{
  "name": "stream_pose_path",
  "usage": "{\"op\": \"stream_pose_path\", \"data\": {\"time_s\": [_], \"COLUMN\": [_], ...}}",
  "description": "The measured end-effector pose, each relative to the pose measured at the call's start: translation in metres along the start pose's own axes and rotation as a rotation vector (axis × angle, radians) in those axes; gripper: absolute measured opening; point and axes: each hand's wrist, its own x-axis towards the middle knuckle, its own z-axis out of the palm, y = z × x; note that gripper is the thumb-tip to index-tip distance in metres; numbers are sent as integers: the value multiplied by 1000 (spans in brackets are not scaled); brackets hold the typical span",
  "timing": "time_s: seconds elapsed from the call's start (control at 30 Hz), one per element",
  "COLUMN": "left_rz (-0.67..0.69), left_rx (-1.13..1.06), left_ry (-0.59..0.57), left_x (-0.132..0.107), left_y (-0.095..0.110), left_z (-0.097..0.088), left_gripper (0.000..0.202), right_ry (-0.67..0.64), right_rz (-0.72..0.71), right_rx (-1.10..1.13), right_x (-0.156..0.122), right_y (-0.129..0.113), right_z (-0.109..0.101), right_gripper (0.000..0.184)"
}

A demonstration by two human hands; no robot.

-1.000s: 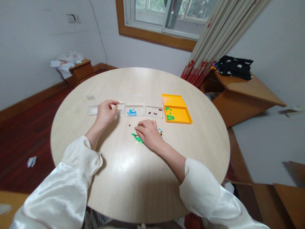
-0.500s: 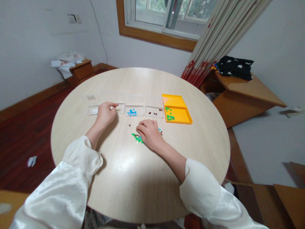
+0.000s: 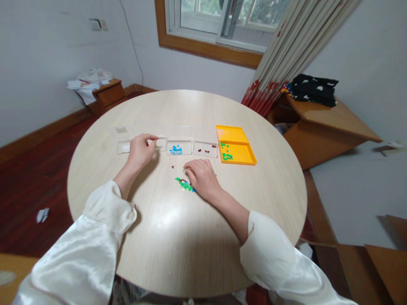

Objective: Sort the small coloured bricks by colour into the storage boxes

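Note:
My left hand (image 3: 142, 149) hovers over a clear box (image 3: 161, 149), thumb and forefinger pinched together; what they hold, if anything, is too small to make out. At the fingertips of my closed right hand (image 3: 202, 178) shows a small green toy brick (image 3: 183, 170). Beneath and beside that hand lies a loose pile of green, brown, blue and pale toy bricks (image 3: 184, 184), partly covered by it. One brown brick (image 3: 173, 167) lies apart, just behind the pile.
Open clear boxes stand in a row: one with a white piece (image 3: 126, 148), one with blue bricks (image 3: 176, 149), one with brown bricks (image 3: 206, 151). At the row's right end an open yellow case (image 3: 243, 153) holds green bricks (image 3: 227, 156). All stand on a round wooden table (image 3: 178, 254).
My right hand has shifted slightly right, uncovering more of the pile, and a green brick now shows at its fingertips. My left hand has barely moved, its fingers still pinched over the clear box.

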Motion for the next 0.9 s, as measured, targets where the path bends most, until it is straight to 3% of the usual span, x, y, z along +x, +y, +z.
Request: {"op": "stream_pose_path", "data": {"time_s": [0.1,0.3,0.53,0.67,0.9], "left_rz": [93,219,225,216,163], "left_rx": [-166,-361,-493,-535,-592], "left_ry": [-77,-415,-681,-747,-757], "left_x": [-6,-24,-34,-36,-37], "left_y": [12,32,40,40,41], "left_z": [0,1,8,12,11], "left_gripper": [26,31,35,37,37], "right_ry": [50,150,204,193,171], "right_rz": [28,50,-15,-55,-34], "right_rx": [29,48,18,31,55], "right_x": [1,2,1,0,1], "right_y": [0,0,0,0,-2], "right_z": [-4,-11,-12,-12,-14], "right_gripper": [13,12,15,16,16]}}
